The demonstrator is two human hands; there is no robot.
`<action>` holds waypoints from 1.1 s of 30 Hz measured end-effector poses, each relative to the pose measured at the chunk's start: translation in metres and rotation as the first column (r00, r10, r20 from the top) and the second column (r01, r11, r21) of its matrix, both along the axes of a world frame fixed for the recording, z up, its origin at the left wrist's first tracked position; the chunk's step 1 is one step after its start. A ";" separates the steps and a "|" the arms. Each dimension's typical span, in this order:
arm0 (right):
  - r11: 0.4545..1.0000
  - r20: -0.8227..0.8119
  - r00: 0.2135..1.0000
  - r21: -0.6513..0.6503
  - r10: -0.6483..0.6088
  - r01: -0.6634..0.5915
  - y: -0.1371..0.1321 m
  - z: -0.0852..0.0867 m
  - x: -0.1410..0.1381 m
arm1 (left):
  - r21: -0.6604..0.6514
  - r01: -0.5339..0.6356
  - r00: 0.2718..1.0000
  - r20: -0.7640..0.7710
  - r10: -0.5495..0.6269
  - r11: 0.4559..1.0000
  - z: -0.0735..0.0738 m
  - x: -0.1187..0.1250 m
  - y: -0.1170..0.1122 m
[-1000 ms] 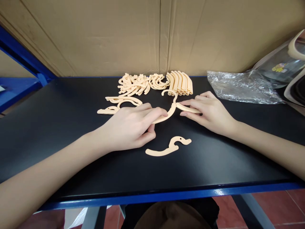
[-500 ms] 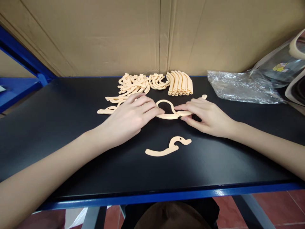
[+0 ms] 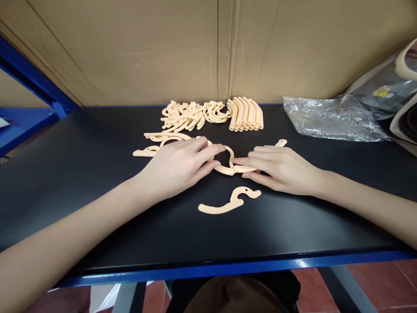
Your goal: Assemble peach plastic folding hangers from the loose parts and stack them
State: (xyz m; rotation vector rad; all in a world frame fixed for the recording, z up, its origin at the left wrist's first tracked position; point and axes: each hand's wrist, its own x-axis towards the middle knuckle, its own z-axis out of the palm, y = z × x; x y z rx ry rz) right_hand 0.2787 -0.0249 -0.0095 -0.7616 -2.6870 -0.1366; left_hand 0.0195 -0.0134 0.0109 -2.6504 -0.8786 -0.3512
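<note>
Between my hands is a beige plastic folding hanger (image 3: 224, 169), with a round loop in its middle and an arm running out to the right. My left hand (image 3: 185, 163) is closed on its left side, thumb and fingers pinching the loop. On the right arm, my right hand (image 3: 276, 170) is closed with the thumb below and fingers above; the arm's tip sticks out behind the knuckles. Nearer me on the table lies a loose curved hook piece (image 3: 221, 209) with a small hole. More hanger pieces (image 3: 146, 152) lie just left of my left hand, partly hidden by it.
At the back of the black table (image 3: 130, 234) lie a heap of beige hook pieces (image 3: 182, 116), several curved pieces (image 3: 215, 112) and a neat stack of arms (image 3: 246, 114). A clear plastic bag (image 3: 332, 119) lies at the back right. A cardboard wall (image 3: 146, 52) stands behind.
Both hands have moved slightly toward me with the hanger, which has shifted a little left. My left fingers now reach over the loop's top.
</note>
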 end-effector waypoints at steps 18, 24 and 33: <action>0.999 -0.010 0.999 -0.032 -0.034 0.033 -0.007 0.001 -0.008 | -0.135 0.033 0.997 -0.065 -0.042 0.990 -0.004 0.003 -0.006; 0.999 0.030 0.999 0.031 -0.017 0.016 -0.010 0.002 -0.010 | -0.150 0.035 0.995 -0.086 -0.048 0.988 -0.001 0.001 -0.005; 0.995 0.079 0.996 0.098 -0.036 0.028 -0.013 0.004 -0.011 | -0.056 0.060 0.991 -0.117 -0.066 0.997 -0.003 0.003 -0.005</action>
